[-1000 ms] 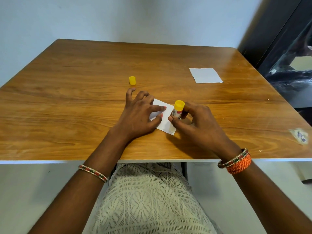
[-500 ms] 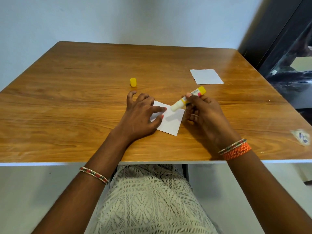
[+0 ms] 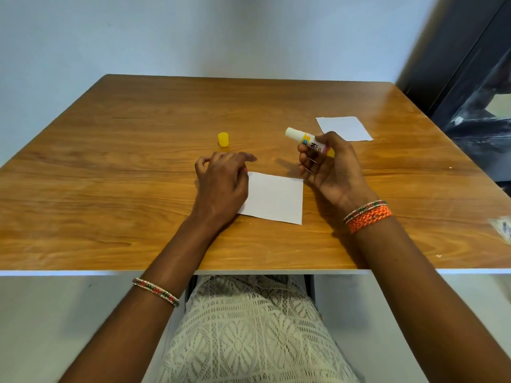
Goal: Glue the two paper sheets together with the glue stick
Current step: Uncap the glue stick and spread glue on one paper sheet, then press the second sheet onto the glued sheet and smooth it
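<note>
Right hand [image 3: 331, 167] gripping uncapped glue stick [image 3: 309, 141] above the wooden table [image 3: 110, 189], label letters possibly "IN", left hand [image 3: 221, 183] loosely curled on near paper sheet [image 3: 276, 199], second sheet [image 3: 344, 128] far right, yellow cap [image 3: 223, 139] apart, bare tabletop leftward.

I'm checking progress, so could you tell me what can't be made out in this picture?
- Head view: any glue on the near paper; a film would be too faint.
- Its left edge, hidden under the left hand.
- Glue stick label, partly covered by the right hand.
</note>
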